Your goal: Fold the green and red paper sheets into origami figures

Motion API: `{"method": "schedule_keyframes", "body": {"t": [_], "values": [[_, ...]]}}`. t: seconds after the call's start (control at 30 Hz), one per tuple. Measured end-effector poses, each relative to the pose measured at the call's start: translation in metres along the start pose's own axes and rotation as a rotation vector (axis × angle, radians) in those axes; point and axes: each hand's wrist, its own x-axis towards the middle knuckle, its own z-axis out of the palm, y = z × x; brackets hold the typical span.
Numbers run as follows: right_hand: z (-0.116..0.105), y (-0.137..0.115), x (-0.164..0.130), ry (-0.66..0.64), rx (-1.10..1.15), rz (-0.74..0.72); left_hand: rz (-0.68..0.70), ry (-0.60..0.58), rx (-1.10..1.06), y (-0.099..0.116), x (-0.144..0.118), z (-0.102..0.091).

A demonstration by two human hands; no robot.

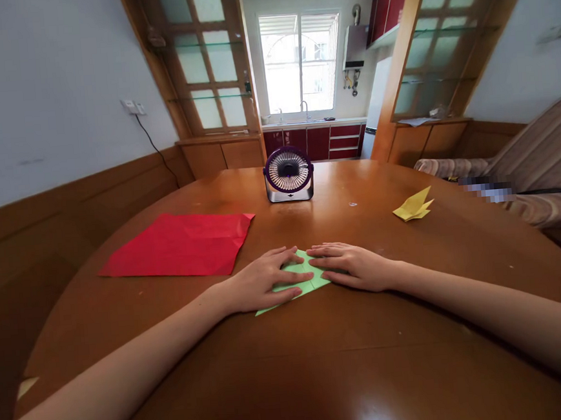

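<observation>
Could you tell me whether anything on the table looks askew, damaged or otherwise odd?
Nothing stands out much. The red sheet lies flat but creased, its far right corner slightly lifted. The left hand and right hand press flat on the green paper. The fan stands upright.

On the brown wooden counter (321, 362), a creased red paper sheet (179, 245) lies flat at the left, a small purple desk fan (288, 174) stands upright at the far middle, and a folded yellow paper figure (413, 206) rests at the right, near a striped sofa (534, 164).
</observation>
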Motion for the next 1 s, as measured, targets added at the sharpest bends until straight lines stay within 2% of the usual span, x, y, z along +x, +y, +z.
{"method": "schedule_keyframes", "body": {"t": [0.17, 0.4, 0.7, 1.0], "values": [[0.0006, -0.0003, 0.0, 0.028, 0.045, 0.005, -0.024, -0.018, -0.033, -0.0037, 0.0033, -0.0041], [-0.0014, -0.0011, 0.0007, -0.002, 0.031, 0.006, -0.047, -0.044, -0.023, -0.0025, 0.0046, -0.01], [-0.0009, 0.0013, -0.0008, 0.019, 0.048, -0.015, 0.052, 0.025, 0.004, 0.0047, 0.0032, -0.0033], [-0.0057, 0.0006, 0.0029, -0.06, -0.054, -0.013, -0.044, -0.037, -0.055, -0.0015, 0.0038, -0.0021]]}}
